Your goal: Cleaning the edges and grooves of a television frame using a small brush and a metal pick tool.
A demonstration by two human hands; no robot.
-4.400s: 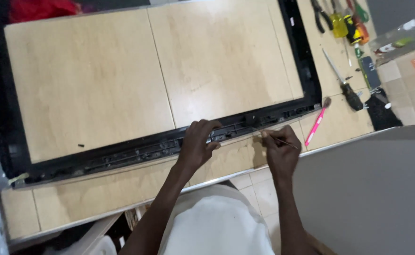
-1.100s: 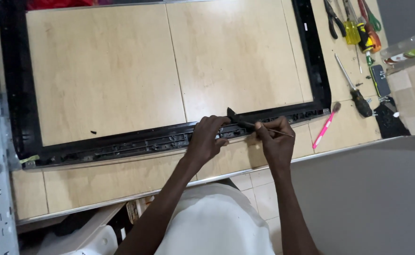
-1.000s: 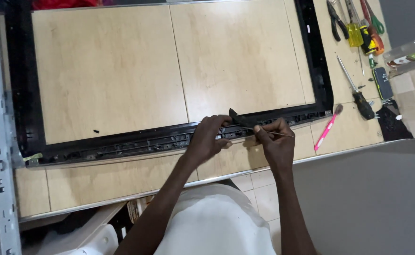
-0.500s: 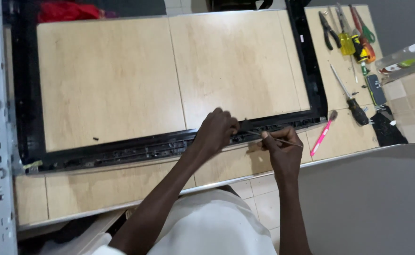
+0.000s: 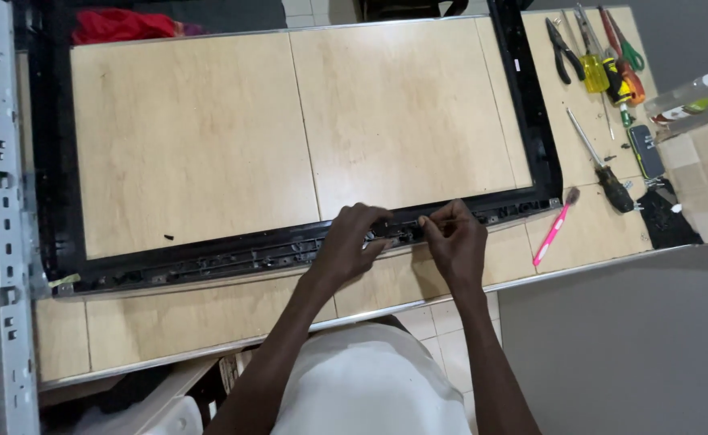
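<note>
On frame's (image 5: 289, 250) near rail, L hand (image 5: 354, 242) & R hand (image 5: 454, 238) fingers pinched shut on its edge.

Tabletop (image 5: 209, 330): pale wood-grain panels with a metal front edge. Large black rectangular frame (image 5: 47, 161) lies flat on it, covering most of the surface; grey perforated metal rail (image 5: 3, 242) along the left edge, red cloth (image 5: 120, 24) at the far left corner. Right end, outside the frame: pliers (image 5: 562, 50), yellow-handled screwdriver (image 5: 591, 60), green-handled scissors (image 5: 624, 44), black-handled screwdriver (image 5: 604, 165), pink brush (image 5: 554, 229), a few small screws near these.
</note>
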